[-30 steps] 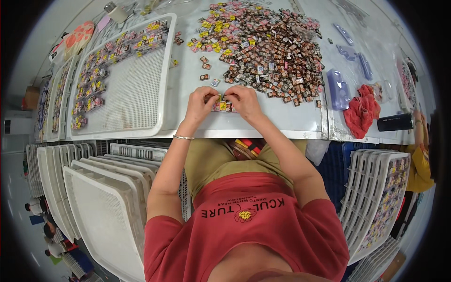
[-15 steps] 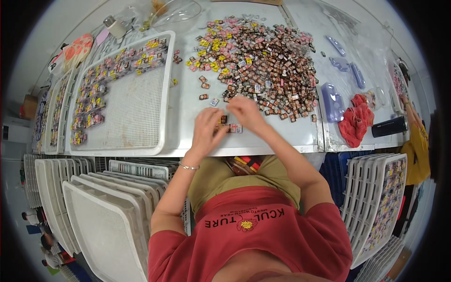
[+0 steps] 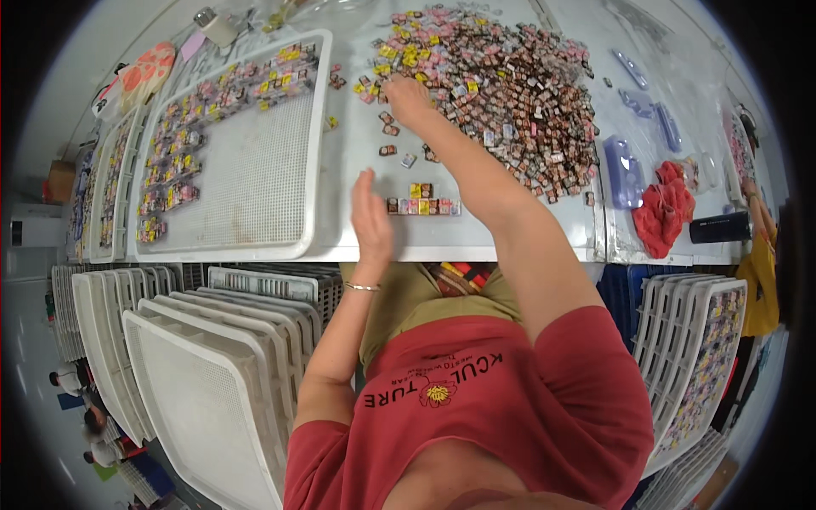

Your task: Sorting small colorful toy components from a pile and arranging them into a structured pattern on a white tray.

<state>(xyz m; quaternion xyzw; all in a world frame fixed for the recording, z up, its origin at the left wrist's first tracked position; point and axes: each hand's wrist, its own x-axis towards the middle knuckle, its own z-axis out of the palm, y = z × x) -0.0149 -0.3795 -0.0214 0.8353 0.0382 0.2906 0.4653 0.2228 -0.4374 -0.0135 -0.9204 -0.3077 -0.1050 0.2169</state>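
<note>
A large heap of small printed blocks (image 3: 527,110), mostly dark with pink and yellow ones, spreads over the table. At its left edge, beside the yellow blocks, is my right hand (image 3: 408,98), fingers curled down and closed; what they grip is hidden. Closer to me, a short straight row of blocks (image 3: 423,206) lies side by side, with two more blocks (image 3: 421,190) set against its far side. My left hand (image 3: 371,223) is held edge-on just left of that row, fingers stretched out, holding nothing.
Left of my hands lies a white mesh tray (image 3: 246,170) with block groups along its far and left sides. A purple plastic case (image 3: 623,172), red cloth (image 3: 665,211) and black cylinder (image 3: 721,227) lie at right. Stacked trays (image 3: 195,382) stand below the table edge.
My right hand has gone from the row out to the heap's left edge. My left hand has drawn back from the row and straightened, leaving the row uncovered. The whole view has shifted slightly.
</note>
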